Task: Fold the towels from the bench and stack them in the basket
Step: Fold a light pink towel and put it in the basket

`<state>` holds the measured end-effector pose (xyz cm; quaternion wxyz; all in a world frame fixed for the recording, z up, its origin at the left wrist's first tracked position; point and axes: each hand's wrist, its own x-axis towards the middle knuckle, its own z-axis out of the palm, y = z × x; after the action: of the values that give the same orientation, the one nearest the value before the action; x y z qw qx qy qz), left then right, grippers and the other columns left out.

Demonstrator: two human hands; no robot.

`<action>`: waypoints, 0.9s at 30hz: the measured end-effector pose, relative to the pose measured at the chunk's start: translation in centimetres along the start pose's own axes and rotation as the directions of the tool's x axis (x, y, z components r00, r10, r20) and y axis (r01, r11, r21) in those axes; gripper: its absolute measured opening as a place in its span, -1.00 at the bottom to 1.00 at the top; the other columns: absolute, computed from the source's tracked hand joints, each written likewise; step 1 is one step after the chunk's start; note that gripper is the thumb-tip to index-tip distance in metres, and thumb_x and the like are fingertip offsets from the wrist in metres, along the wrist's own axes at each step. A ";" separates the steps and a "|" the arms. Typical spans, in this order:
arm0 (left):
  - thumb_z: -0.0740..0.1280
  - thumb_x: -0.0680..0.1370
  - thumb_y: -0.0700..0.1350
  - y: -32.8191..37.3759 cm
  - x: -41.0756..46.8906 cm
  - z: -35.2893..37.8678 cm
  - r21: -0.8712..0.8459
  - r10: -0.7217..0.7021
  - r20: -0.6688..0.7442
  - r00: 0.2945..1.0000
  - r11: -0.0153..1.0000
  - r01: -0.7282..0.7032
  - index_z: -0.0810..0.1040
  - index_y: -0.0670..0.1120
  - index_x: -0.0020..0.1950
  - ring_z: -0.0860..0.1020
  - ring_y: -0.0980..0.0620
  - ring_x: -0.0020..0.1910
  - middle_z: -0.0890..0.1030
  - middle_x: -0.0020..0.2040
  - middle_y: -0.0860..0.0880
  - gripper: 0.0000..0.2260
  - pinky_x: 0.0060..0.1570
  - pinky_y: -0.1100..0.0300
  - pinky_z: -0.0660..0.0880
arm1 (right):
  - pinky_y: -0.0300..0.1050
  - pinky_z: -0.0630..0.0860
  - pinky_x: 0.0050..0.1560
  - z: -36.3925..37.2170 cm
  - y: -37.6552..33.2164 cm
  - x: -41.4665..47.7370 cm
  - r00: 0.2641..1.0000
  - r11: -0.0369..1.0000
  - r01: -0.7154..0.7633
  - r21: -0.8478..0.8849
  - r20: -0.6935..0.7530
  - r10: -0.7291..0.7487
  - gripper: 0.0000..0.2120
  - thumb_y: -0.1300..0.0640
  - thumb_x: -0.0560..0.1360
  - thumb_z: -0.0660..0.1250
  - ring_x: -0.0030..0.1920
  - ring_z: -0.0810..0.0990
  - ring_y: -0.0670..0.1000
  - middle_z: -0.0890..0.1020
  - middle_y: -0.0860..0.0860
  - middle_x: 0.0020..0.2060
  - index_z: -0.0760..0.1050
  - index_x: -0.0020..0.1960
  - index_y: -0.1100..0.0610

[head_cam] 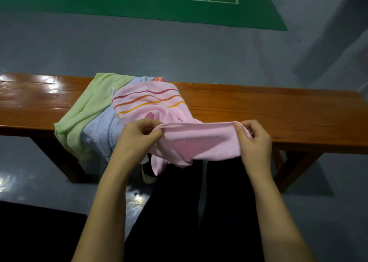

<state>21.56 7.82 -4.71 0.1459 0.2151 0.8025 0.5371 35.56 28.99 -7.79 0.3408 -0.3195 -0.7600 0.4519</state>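
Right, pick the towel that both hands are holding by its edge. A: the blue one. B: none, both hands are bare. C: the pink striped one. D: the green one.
C: the left hand and right hand each pinch an end of the pink striped towel's near edge, while the green towel and blue towel lie untouched on the bench.

Both bare forearms reach forward side by side, the left hand (pixel 139 135) and right hand (pixel 253 137) raised level and well apart, fingers curled, thumbs and forefingers pinching.

Head camera looks steeply down, close over the bench (pixel 258 106).
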 end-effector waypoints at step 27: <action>0.42 0.45 -0.09 2.4 -0.6 2.4 -0.002 0.217 -0.055 0.975 0.976 -0.218 0.60 0.08 -0.27 0.50 0.32 -0.25 0.61 -0.30 0.22 -0.89 -0.07 0.40 0.36 | -0.18 0.26 -0.35 2.1 -4.8 -0.7 0.802 0.935 -0.228 0.273 0.597 0.021 -0.85 0.23 0.39 0.48 -0.34 0.36 0.00 0.46 0.13 -0.40 0.56 -0.32 0.15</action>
<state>23.69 10.25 -3.36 0.0653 0.2864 0.7755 0.5588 33.45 25.58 -4.40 0.1081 -0.1528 -0.7176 0.6708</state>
